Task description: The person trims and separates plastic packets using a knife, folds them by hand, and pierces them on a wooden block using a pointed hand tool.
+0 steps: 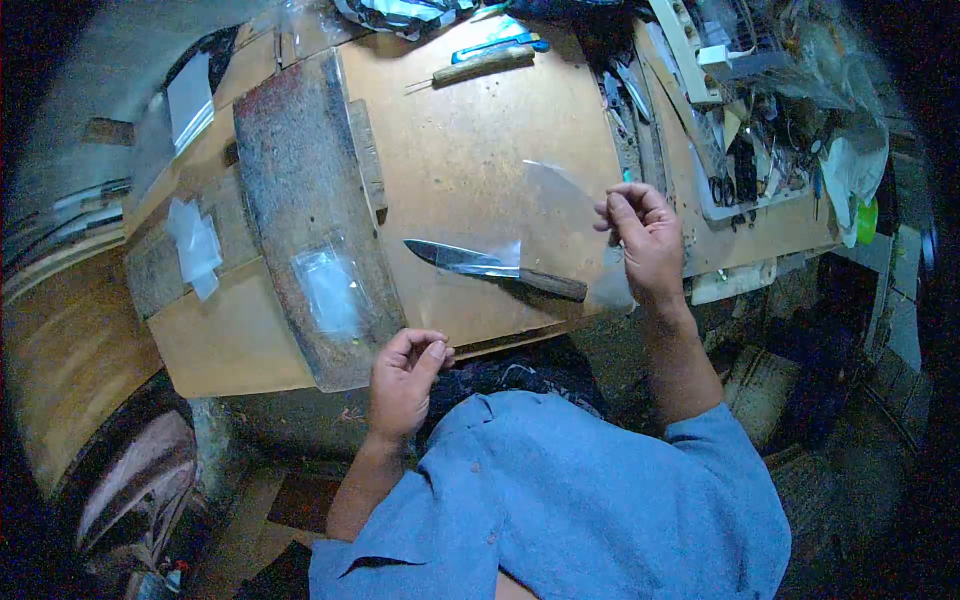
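Note:
My right hand (650, 235) is raised over the right part of the worktable, with thumb and fingers pinched on a clear plastic sheet (562, 182). The sheet is so transparent that only its edge and a glint show. Near the table's front edge is my left hand (408, 372), its thumb pressed to the curled fingers; whatever may be between them is too small to make out. Between the hands lies a knife (490, 268) with a dark wooden handle, its blade pointing left. On the worn wooden board (300, 150) rests a stack of clear plastic pieces (330, 292).
More translucent pieces (194, 245) lie left of the board. An awl with a wooden handle (485, 66) and a blue cutter (500, 46) are at the back. A tray (760, 205) of scissors and small tools stands right, beside a white power strip (685, 45).

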Action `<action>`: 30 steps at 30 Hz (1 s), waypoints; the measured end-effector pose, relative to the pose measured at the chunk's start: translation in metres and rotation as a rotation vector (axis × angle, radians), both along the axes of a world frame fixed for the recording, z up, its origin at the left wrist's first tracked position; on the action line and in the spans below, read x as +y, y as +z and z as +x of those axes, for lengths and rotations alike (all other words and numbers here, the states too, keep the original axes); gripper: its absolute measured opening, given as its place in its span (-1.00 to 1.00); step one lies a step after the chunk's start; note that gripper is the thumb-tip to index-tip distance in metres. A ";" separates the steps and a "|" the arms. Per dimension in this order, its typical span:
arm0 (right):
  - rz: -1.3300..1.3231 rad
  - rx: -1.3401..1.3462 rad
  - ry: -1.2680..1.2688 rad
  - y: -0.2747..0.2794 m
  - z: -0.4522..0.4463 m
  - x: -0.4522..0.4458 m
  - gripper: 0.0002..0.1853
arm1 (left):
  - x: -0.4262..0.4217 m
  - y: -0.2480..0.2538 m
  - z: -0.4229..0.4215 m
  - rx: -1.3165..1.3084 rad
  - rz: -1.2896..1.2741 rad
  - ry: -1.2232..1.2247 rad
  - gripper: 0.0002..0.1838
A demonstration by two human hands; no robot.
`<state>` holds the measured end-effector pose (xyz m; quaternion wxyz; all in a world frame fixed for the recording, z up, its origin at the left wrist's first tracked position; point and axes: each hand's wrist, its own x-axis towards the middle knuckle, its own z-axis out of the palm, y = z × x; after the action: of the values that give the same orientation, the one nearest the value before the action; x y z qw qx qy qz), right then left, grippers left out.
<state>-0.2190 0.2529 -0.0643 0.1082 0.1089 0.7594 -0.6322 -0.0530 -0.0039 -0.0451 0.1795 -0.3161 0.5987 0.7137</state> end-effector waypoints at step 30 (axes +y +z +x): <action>-0.356 -0.500 0.292 0.010 0.078 -0.049 -0.85 | 0.006 -0.009 -0.004 -0.032 0.088 0.160 -0.80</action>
<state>-0.1414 0.2043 -0.0543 0.3979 0.1301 0.5945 -0.6865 -0.0571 0.0021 -0.0542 0.1451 -0.3661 0.5365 0.7463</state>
